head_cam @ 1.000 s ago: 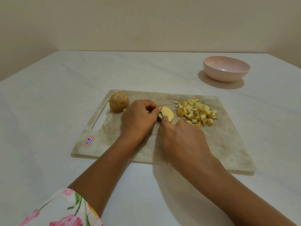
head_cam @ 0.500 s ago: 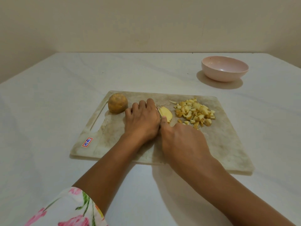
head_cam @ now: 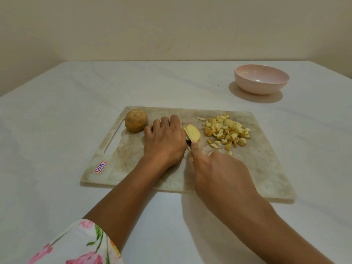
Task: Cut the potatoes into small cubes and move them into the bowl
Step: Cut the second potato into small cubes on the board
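A worn cutting board (head_cam: 266, 168) lies on the white table. At its far left corner sits a whole brown potato (head_cam: 136, 120). A pile of small potato cubes (head_cam: 226, 131) covers the far right part. Between them lie pale potato slices (head_cam: 192, 132), fanned against a thin knife blade (head_cam: 187, 137). My left hand (head_cam: 165, 138) is curled, knuckles forward, over the rest of that potato, which it hides. My right hand (head_cam: 219, 172) grips the knife, handle hidden, index finger stretched along the blade. The pink bowl (head_cam: 261, 79) stands past the board at the right; its inside looks bare.
A red and blue sticker (head_cam: 100, 166) marks the board's near left corner, beside its handle slot (head_cam: 112, 139). The table meets a plain wall (head_cam: 171, 35) at the back. A floral sleeve (head_cam: 80, 244) covers my left forearm.
My left hand has turned from pinching the potato piece to covering it with bent fingers, moving slightly left. More slices now lean to the right of the blade. The right hand stays in place.
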